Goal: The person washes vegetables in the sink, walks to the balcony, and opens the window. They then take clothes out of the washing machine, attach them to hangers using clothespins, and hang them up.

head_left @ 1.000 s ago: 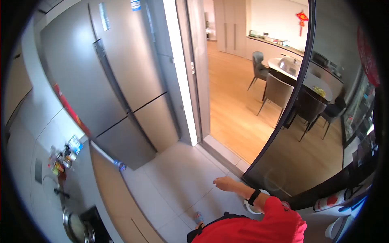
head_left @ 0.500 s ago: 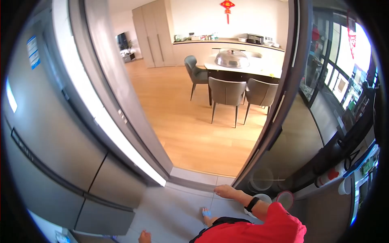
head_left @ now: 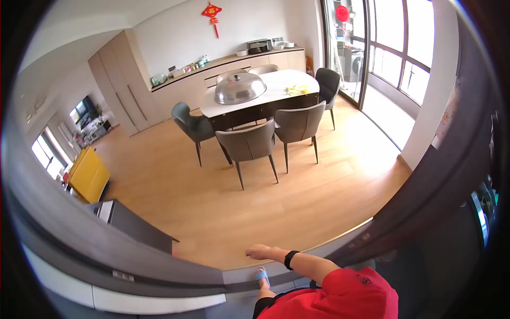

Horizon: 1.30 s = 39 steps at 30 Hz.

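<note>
My right hand, with a black band on the wrist, reaches forward in front of my red sleeve. Its fingers are loosely extended and nothing shows in them. It hangs over the doorway threshold, touching nothing that I can see. Below it is my foot in a light blue slipper. My left hand is out of view. Ahead stands a white-topped dining table bearing a domed metal food cover and a yellow cloth-like item.
Grey chairs surround the table on a wooden floor. A long sideboard lines the back wall. Glass sliding doors are at right. A yellow cabinet and a dark grey cabinet stand at left.
I have moved forward into the doorway, and the table looks nearer. More of the room shows on both sides. My left hand has left the view; the fridge-like grey unit too.
</note>
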Motion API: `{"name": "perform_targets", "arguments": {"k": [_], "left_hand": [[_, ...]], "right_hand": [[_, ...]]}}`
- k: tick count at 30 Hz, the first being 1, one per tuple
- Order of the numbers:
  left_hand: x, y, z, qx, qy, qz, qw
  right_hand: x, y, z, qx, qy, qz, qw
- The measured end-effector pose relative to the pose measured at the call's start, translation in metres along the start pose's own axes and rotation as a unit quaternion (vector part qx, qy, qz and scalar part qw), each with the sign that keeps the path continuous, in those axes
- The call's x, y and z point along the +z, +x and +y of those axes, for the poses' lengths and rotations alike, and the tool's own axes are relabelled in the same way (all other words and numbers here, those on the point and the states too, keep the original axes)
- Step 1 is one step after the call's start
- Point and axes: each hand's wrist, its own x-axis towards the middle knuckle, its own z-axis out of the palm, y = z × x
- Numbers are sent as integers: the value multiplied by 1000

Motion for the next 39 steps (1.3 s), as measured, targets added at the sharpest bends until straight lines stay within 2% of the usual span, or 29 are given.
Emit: {"name": "perform_targets", "arguments": {"k": [2, 6, 8, 11, 13, 15, 18, 20, 22, 24, 25, 27, 29, 32, 35, 38, 39], "left_hand": [[-6, 60, 20, 17, -4, -14, 1000], [0, 185, 73, 43, -13, -54, 998], [12, 247, 108, 64, -12, -84, 994], [51, 336, 174, 95, -18, -143, 985], [91, 393, 221, 111, -39, -181, 976], [141, 451, 274, 123, -75, -216, 966], [230, 525, 361, 138, -159, -269, 940], [292, 559, 430, 158, -211, -296, 918], [328, 539, 542, 209, -213, -292, 909], [356, 522, 643, 255, -190, -319, 893], [373, 510, 681, 269, -181, -337, 884], [404, 493, 752, 281, -190, -364, 867], [434, 489, 805, 302, -190, -379, 854], [479, 494, 874, 289, -182, -394, 854], [539, 512, 943, 296, -171, -415, 843], [608, 525, 1026, 296, -146, -443, 834], [636, 520, 1053, 310, -137, -451, 825]], "right_hand": [[-9, 18, 71, 33, 2, 78, 996], [-57, -4, 184, 289, 4, 68, 955], [-59, -24, 252, 364, -14, 87, 927], [-90, -77, 287, 387, -9, 115, 915], [-105, -104, 319, 372, -93, 70, 921], [-117, -135, 341, 422, 21, 184, 888], [-163, -165, 351, 553, 249, 277, 746], [-181, -177, 387, 547, 252, 294, 742], [-209, -178, 424, 533, 228, 308, 754], [-242, -168, 471, 496, 161, 305, 797], [-259, -169, 487, 482, 126, 295, 816], [-310, -164, 507, 464, 199, 325, 799], [-369, -166, 526, 427, 184, 355, 811], [-428, -190, 591, 431, 165, 426, 778], [-448, -240, 672, 487, 193, 464, 715], [-411, -304, 745, 600, 179, 402, 668], [-399, -326, 742, 658, 203, 320, 651]]}}
